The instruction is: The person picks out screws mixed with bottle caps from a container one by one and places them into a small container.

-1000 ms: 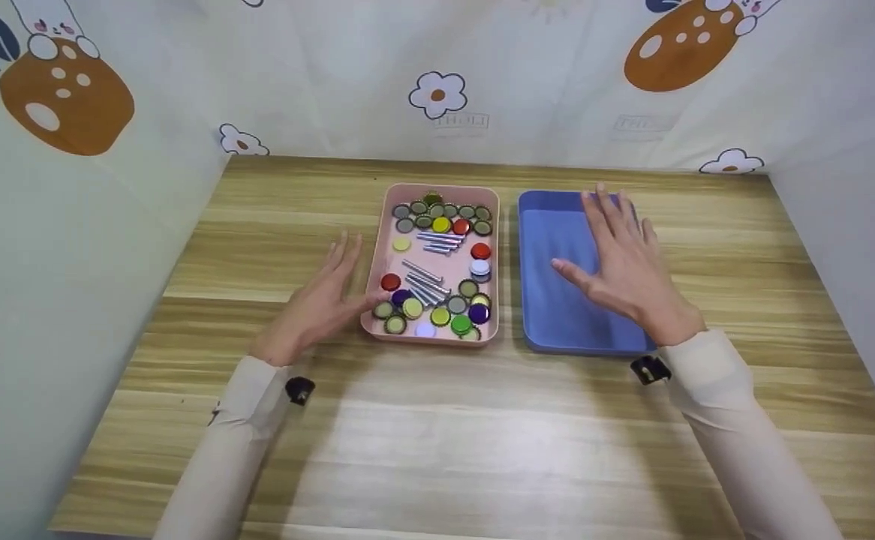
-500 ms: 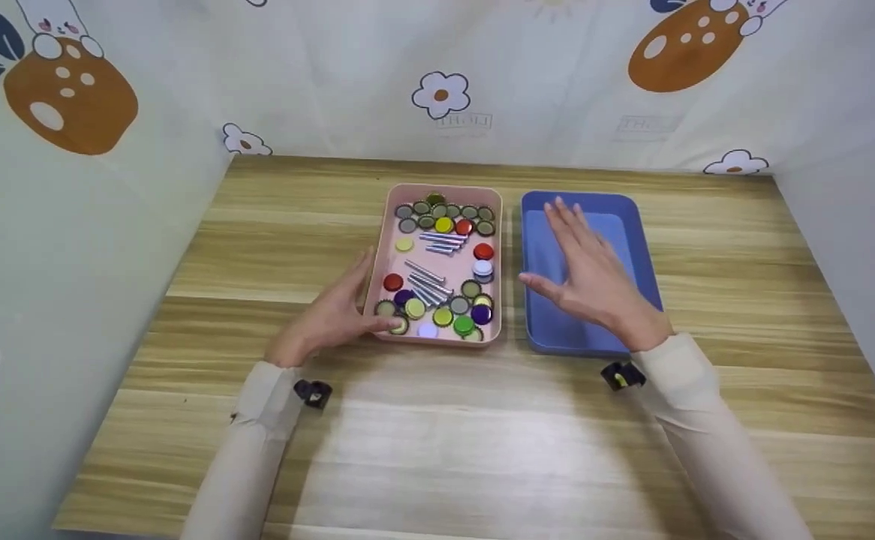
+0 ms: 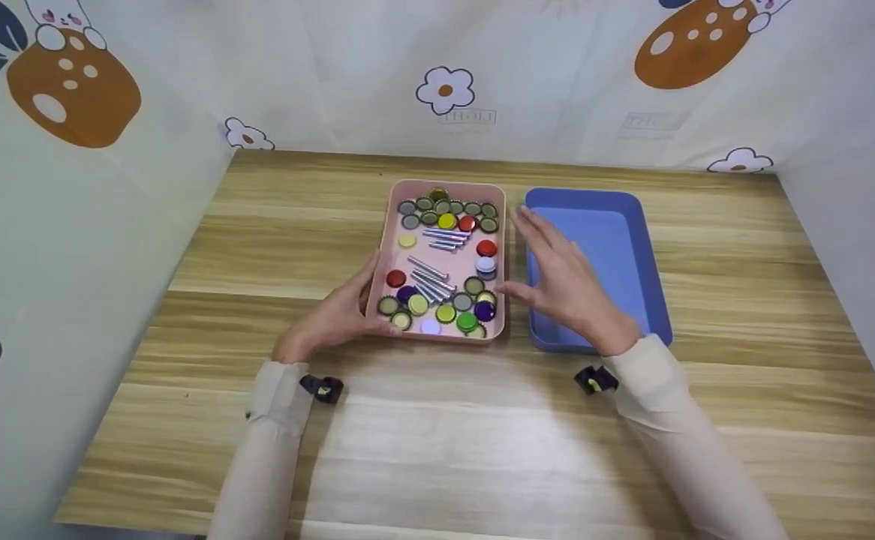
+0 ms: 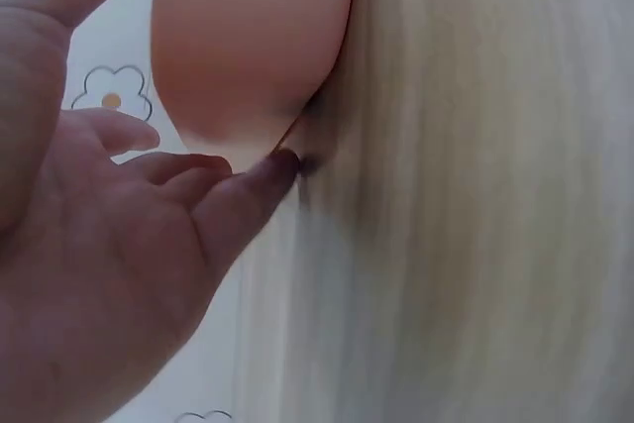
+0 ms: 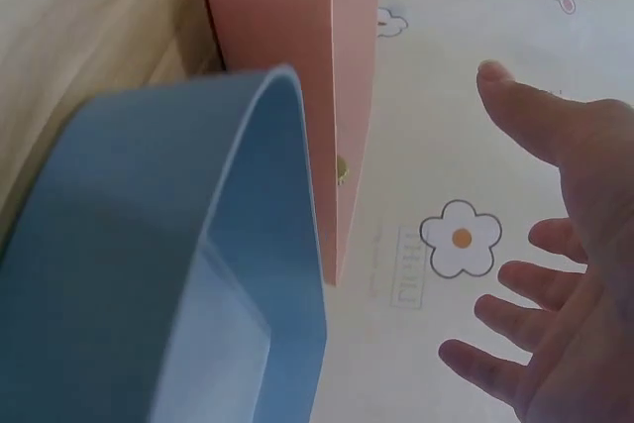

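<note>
A pink tray [image 3: 437,259] holds bottle caps [image 3: 467,321] in several colours and silvery screws [image 3: 430,281] in two groups. At its front left corner, my left hand [image 3: 336,311] grips the tray, thumb over the rim and fingers along the outer wall. In the left wrist view, fingertips [image 4: 282,163] touch the bottom edge of the pink wall. My right hand [image 3: 569,289] hovers over the left side of a blue tray [image 3: 614,259], fingers straight and spread. Its thumb is near the pink tray's right rim; in the right wrist view the hand [image 5: 565,314] holds nothing.
The blue tray stands just right of the pink one, with a narrow gap between them. Both rest on a wood-grain table [image 3: 452,435]. A patterned curtain [image 3: 332,75] closes off the back and sides.
My right hand has moved left from over the blue tray towards the pink tray. My left hand has come right and taken hold of the pink tray's front left corner.
</note>
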`<state>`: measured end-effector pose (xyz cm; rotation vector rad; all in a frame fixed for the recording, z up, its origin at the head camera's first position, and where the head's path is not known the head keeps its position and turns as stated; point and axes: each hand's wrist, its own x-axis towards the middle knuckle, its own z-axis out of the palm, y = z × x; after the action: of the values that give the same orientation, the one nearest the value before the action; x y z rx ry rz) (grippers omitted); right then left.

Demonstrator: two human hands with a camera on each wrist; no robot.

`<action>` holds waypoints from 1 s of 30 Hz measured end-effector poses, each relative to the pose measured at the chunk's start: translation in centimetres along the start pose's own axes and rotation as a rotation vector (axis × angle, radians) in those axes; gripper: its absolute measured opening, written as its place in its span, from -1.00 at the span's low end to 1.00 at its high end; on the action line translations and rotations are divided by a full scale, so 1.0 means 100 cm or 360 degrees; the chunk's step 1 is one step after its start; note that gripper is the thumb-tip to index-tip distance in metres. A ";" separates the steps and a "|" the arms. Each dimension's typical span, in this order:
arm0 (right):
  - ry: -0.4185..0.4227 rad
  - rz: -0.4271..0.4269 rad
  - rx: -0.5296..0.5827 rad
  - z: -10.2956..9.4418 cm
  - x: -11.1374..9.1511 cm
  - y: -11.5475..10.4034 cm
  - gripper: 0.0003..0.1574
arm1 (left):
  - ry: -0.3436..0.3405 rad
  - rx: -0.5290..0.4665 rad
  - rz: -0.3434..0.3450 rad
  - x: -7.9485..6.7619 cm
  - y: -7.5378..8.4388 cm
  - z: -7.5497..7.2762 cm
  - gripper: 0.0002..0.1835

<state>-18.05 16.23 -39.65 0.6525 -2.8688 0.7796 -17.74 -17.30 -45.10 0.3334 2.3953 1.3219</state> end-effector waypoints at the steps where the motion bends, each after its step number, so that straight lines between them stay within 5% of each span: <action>1: 0.0004 -0.0008 0.0015 0.003 0.001 -0.001 0.25 | 0.0001 -0.0016 0.0002 0.000 -0.002 0.001 0.40; 12: -0.0037 -0.0051 0.0078 0.021 0.010 -0.015 0.06 | -0.0005 -0.0059 0.0094 0.003 -0.010 0.003 0.34; 30: -0.0031 -0.0092 -0.0002 0.043 0.016 -0.038 -0.22 | -0.0130 -0.0061 -0.0050 0.006 0.000 0.000 0.28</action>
<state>-17.81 10.52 -41.29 0.7434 -2.8534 0.7671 -18.25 -17.04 -45.21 0.3314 2.2959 1.3133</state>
